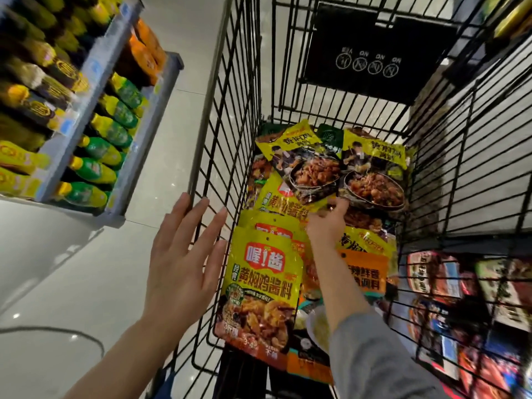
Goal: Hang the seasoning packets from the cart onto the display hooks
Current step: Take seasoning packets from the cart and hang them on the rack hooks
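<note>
Right hand (328,223) pinches the near edge of a yellow seasoning packet (305,165) inside the cart (218,110); left hand (184,254) spread outside

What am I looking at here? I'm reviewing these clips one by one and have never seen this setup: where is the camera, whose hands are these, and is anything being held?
There is no machine: a person wears one wide-angle camera on the head, looking down at their own hands. The left hand is open, fingers spread, outside the black wire shopping cart, near its left wall. The right hand, in a grey sleeve, reaches into the cart and grips the lower edge of a yellow seasoning packet picturing a bowl of food. More packets, yellow and orange, lie piled in the cart. At left is a store shelf of blurred bottles with yellow caps. No display hooks are clearly visible.
</note>
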Available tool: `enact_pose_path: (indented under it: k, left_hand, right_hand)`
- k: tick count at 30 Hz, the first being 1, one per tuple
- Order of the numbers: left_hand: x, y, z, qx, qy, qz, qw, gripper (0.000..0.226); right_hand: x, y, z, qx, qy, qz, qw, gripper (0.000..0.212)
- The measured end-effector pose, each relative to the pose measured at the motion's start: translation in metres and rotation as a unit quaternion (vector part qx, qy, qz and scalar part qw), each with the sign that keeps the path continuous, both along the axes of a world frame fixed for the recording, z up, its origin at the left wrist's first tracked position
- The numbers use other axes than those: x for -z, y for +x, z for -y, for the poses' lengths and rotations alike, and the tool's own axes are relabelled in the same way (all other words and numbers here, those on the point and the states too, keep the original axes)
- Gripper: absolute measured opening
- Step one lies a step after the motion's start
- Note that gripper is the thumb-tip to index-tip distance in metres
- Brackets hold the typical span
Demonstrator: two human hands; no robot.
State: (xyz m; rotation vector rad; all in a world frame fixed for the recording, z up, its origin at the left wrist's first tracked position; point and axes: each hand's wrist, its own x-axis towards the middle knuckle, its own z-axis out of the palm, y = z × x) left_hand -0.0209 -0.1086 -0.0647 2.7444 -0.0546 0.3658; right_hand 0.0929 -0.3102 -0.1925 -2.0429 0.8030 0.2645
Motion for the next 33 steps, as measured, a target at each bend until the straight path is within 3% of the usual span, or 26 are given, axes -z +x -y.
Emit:
enact_pose_path:
  k: [8, 18, 21, 24, 28, 33]
  left_hand:
    - [0.0, 0.002, 0.003, 0.0, -0.026, -0.003, 1.0, 0.036]
    - [0.001, 0.003, 0.003, 0.005, -0.052, 0.0, 0.999, 0.041]
    - [-0.005, 0.004, 0.003, 0.003, -0.057, -0.019, 0.998, 0.048]
    - [-0.009, 0.004, 0.003, 0.004, -0.071, -0.023, 0.997, 0.051]
    - [-0.004, 0.003, 0.0, 0.008, -0.059, -0.014, 0.998, 0.049]
    - [0.004, 0.002, -0.003, 0.033, 0.006, 0.011, 0.999, 0.04]
  right_hand:
    - [-0.097, -0.07, 0.048, -0.042, -0.047, 0.188, 0.98, 0.032]
    - [-0.196, -0.134, 0.035, -0.116, 0.051, 0.306, 0.944, 0.068]
    - [-0.208, -0.145, 0.026, -0.118, 0.088, 0.313, 0.938, 0.069]
    - [-0.197, -0.149, 0.024, -0.122, 0.096, 0.263, 0.952, 0.055]
    - [-0.141, -0.14, 0.025, -0.203, 0.042, 0.061, 0.976, 0.052]
    - [-0.083, -0.119, 0.045, -0.295, -0.044, -0.146, 0.943, 0.048]
